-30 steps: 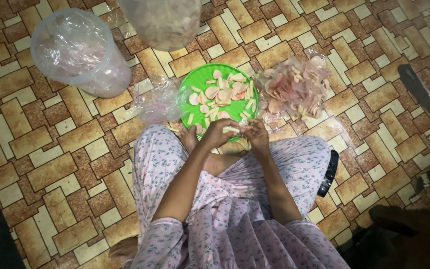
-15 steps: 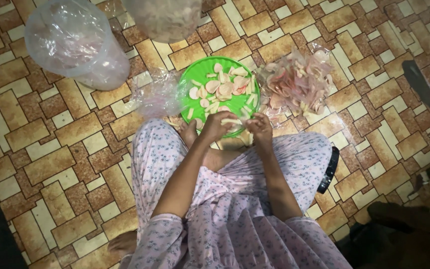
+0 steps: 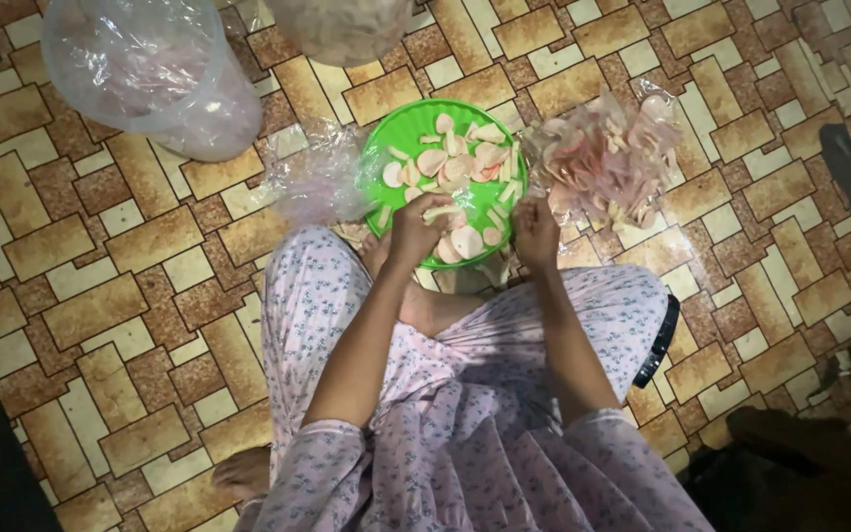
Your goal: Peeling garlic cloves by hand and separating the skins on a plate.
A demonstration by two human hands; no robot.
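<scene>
A person sits on a tiled floor point(image 3: 100, 296) with brown and cream tiles. They wear a pale dress point(image 3: 465, 414) with small flowers on it. A bare foot point(image 3: 243, 471) shows at the bottom, beside the dress.

In front of the knees stands a round green plate point(image 3: 416, 126). Pale slices point(image 3: 450, 163) lie all over it. Some are round and flat, some are thin sticks. The plate is on the floor, just past the person's lap.

The left hand point(image 3: 414, 232) is at the near edge of the plate. Its fingers are curled closed around a pale piece point(image 3: 445, 211) that pokes out toward the plate. The right hand point(image 3: 536, 229) is just beside the plate, at its right edge. Its fingers are bent in too, but it is too small to tell what it holds. The two hands are near each other but apart.

To the right of the plate lies a heap of pink and pale peels point(image 3: 603, 163) on a clear sheet. To the left of the plate lies a crumpled clear bag point(image 3: 312, 182), touching the plate's edge. Farther left and up stands a big clear plastic bag point(image 3: 150, 74), puffed open. Another bag point(image 3: 342, 25) shows at the top edge, cut off.

A dark strap point(image 3: 660, 340) lies by the person's right knee.
</scene>
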